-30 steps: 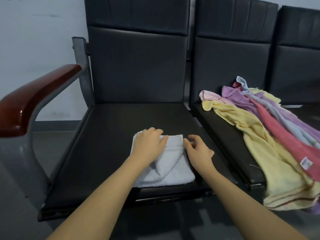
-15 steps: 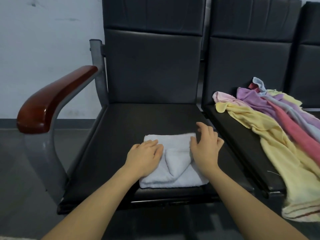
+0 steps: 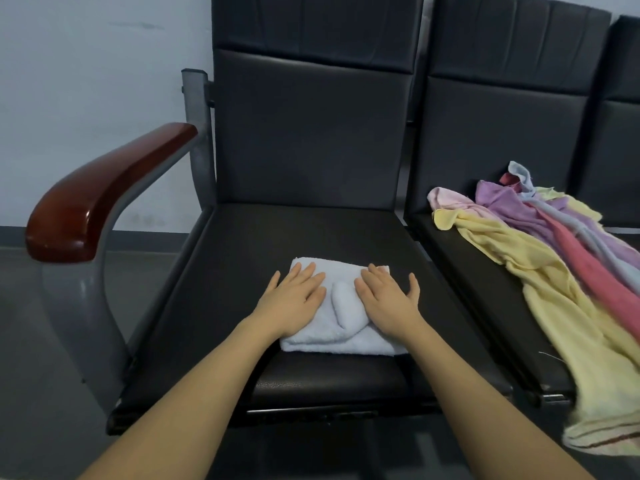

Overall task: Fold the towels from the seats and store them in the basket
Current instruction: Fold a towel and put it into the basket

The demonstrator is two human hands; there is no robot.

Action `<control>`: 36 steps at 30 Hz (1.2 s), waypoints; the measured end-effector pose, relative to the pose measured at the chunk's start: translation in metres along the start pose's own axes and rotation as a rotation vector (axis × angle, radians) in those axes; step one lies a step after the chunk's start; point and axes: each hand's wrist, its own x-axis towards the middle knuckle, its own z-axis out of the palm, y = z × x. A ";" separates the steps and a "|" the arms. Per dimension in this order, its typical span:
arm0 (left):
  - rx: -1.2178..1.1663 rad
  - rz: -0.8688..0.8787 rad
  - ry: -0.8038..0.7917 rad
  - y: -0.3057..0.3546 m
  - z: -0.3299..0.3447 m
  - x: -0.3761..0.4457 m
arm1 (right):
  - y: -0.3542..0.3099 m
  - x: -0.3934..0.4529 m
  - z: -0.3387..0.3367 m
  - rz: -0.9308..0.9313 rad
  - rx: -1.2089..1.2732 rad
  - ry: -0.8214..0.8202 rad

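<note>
Hands flat on folded towel

Both palms pressed the white folded towel (image 3: 341, 327) at lower centre of the black seat (image 3: 242, 271): left hand (image 3: 294, 301) and right hand (image 3: 388, 301), fingers straight, gripping nothing. Unfolded coloured towels (image 3: 540, 251) lay at right.

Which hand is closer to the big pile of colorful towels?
The right hand. It presses flat on the right part of the white towel, on the side toward the colorful towel pile on the next seat. The left hand presses the towel's left part, farther away.
</note>
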 end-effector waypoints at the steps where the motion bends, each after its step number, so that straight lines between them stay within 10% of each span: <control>1: -0.015 0.006 0.015 0.001 -0.001 0.000 | -0.001 0.001 0.000 0.006 0.016 0.040; 16: 0.329 0.323 0.129 0.005 -0.006 -0.070 | -0.002 -0.041 -0.009 -0.207 0.403 0.241; 36: 0.337 0.445 0.541 -0.001 0.019 -0.078 | 0.033 -0.084 0.004 -0.544 -0.155 0.368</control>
